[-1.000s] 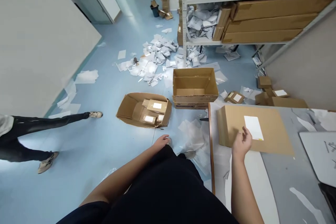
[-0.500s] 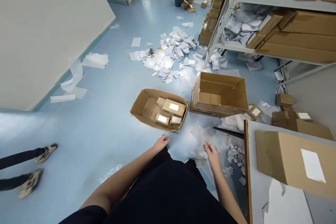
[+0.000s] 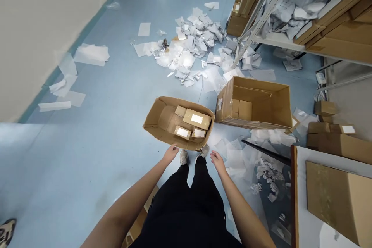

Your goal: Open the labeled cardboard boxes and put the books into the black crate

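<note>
An open cardboard box [image 3: 161,118] lies on the floor just beyond my feet, flared at the sides. Several small labelled cartons [image 3: 197,119] sit in its right half. My left hand [image 3: 170,153] is by its near rim, fingers stretched forward; whether they touch the cardboard I cannot tell. Lower right of the same box, my right hand [image 3: 218,162] hangs apart from it, fingers loosely spread and holding nothing. A taller open cardboard box [image 3: 252,118] stands just to the right, with flat cardboard at its bottom.
A heap of white bags and paper [image 3: 188,50] covers the floor ahead. Metal shelving [image 3: 279,40] holds bags and cartons at the right. A table [image 3: 300,186] with a large carton [image 3: 328,197] stands near right. Another person's shoe [image 3: 7,232] shows at lower left.
My view has tilted down and shifted, bringing both my shoes into sight. Both hands have moved closer to the box with the cartons. The other person's legs have mostly left the view.
</note>
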`<state>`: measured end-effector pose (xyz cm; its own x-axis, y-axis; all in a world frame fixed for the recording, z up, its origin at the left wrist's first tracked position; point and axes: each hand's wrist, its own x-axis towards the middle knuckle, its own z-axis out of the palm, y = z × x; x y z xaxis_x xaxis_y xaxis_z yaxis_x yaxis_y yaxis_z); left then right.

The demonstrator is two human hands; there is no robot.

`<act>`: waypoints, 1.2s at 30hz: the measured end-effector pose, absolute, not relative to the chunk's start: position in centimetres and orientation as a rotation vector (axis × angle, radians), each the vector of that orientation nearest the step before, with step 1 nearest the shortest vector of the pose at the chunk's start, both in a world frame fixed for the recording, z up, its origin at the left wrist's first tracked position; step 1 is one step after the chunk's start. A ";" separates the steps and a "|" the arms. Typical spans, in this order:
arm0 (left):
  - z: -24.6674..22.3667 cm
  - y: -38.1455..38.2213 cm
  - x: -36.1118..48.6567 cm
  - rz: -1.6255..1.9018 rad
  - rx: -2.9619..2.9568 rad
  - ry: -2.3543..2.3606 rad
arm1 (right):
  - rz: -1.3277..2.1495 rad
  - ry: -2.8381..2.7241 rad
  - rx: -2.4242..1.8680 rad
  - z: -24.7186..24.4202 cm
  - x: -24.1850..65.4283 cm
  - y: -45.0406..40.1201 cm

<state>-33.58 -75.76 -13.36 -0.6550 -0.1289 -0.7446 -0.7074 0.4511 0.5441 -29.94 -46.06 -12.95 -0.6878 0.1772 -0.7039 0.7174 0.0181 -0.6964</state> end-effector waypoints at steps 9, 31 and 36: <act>-24.4 -74.8 -39.7 1.076 -0.861 2.089 | -1.603 1.902 1.058 -27.2 -41.7 -46.7; -59.2 -74.4 -59.2 1.315 -0.614 2.100 | -1.347 2.355 1.309 -58.8 -50.3 -46.3; -60.4 -72.5 -60.7 1.405 -0.664 1.990 | -1.419 2.237 1.381 -60.7 -52.2 -45.9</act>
